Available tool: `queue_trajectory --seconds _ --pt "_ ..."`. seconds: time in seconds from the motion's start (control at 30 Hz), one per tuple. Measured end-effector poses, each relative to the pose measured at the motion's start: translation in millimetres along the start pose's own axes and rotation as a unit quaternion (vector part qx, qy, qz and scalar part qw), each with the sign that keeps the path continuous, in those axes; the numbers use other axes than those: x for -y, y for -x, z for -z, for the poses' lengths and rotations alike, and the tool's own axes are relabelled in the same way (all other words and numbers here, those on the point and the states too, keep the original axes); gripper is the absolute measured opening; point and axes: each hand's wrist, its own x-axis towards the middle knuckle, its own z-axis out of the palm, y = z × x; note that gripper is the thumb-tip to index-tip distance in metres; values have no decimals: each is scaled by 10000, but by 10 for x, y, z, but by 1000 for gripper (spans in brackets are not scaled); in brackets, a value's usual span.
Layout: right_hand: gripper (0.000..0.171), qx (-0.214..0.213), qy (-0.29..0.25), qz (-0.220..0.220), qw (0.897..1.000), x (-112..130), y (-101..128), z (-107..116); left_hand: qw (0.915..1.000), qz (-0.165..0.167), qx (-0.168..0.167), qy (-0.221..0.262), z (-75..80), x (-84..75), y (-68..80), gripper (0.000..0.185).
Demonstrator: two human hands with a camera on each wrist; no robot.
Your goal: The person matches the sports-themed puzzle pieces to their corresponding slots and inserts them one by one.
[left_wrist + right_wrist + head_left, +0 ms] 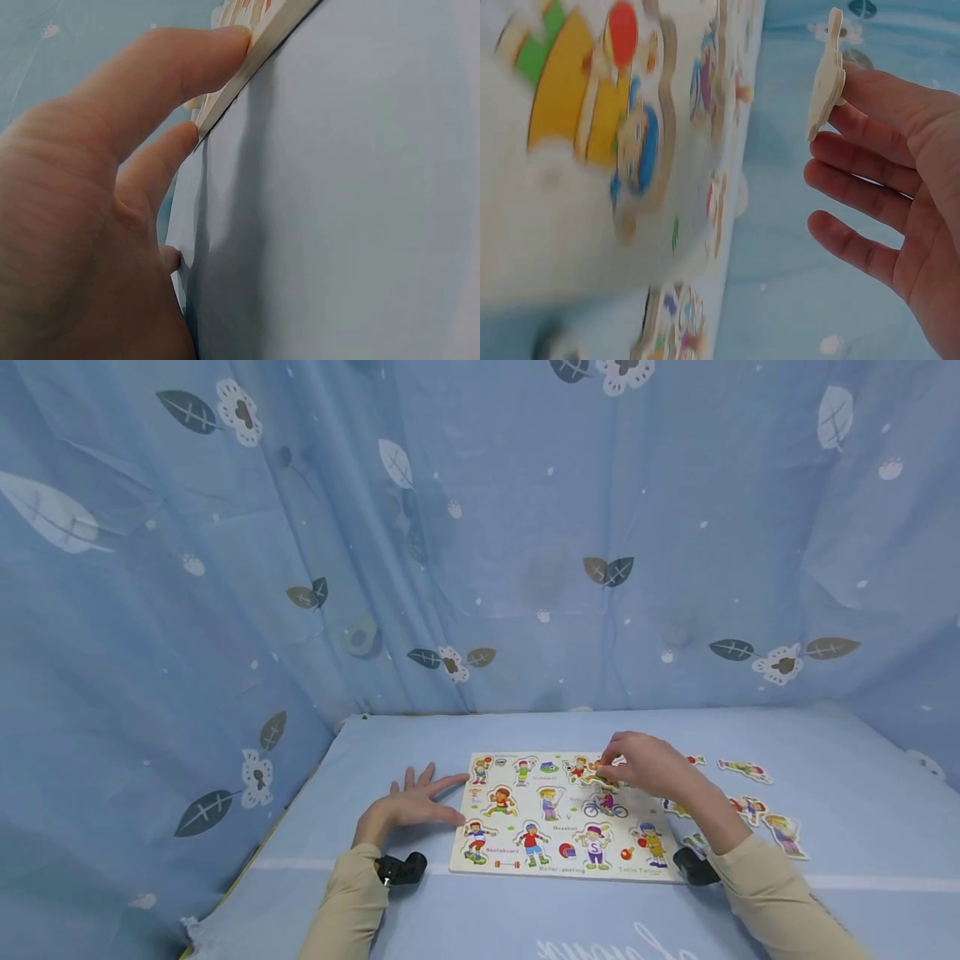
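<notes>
A wooden puzzle board (528, 807) with printed sports figures and words lies flat on the table. My left hand (408, 803) is spread at its left side. In the left wrist view the thumb and a finger touch the board's edge (259, 64). Over the upper right of the board, my right hand (641, 760) pinches a wooden puzzle piece (826, 94) between thumb and fingertips. The right wrist view shows this piece edge-on, held apart from the board, its plain pale back visible. Its printed figure is too small to make out in the head view.
Several loose puzzle pieces lie to the board's right, among them one with a figure (785, 835) and another (745, 770) farther back. Pale blue cloth (420, 739) covers the table. A patterned curtain (540, 568) hangs behind it and at the left.
</notes>
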Motion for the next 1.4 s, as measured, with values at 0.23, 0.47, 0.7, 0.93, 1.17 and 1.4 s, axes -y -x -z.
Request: queue_trajectory --seconds 0.23,0.47,0.7,0.93,1.17,1.4 --pt "13 129 -167 219 9995 183 -193 -157 10000 38 25 28 -43 14 -28 87" --pt "14 211 -249 335 9989 385 -387 -248 9999 160 33 -42 -61 -17 -56 88" --pt "12 196 -396 454 9980 616 -531 -341 9998 178 32 -120 -53 -35 -70 88" --pt "11 445 -489 328 9973 826 -687 -474 9996 216 109 -139 -27 -18 -50 88" --pt "11 936 -511 335 9937 993 -762 -647 9994 294 123 -99 -2 -21 -45 87" --pt "12 926 -461 241 9943 1068 -761 -737 9996 229 114 -83 3 -19 -53 87"
